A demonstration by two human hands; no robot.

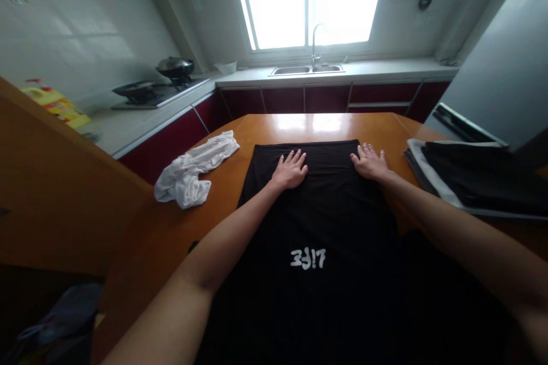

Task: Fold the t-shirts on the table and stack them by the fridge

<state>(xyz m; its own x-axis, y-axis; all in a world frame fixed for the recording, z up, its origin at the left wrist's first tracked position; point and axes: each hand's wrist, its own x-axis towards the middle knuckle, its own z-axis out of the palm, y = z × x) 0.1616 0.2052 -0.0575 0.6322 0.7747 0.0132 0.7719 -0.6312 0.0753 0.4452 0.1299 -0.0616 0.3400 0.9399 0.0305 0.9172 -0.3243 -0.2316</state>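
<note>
A black T-shirt with white lettering lies spread out on the orange-brown wooden table, its hem toward the far edge and its lettering upside down to me. My left hand rests flat on the cloth near the hem, fingers spread. Over at the far right corner of the hem, my right hand lies open with its fingers apart, partly on the cloth. Neither hand grips anything. The near part of the shirt merges with dark cloth at the bottom of the view.
A crumpled white cloth lies on the table's left side. Folded black and grey garments are stacked at the right. Beyond the table stand a counter with a sink, a stove with pans, and a fridge.
</note>
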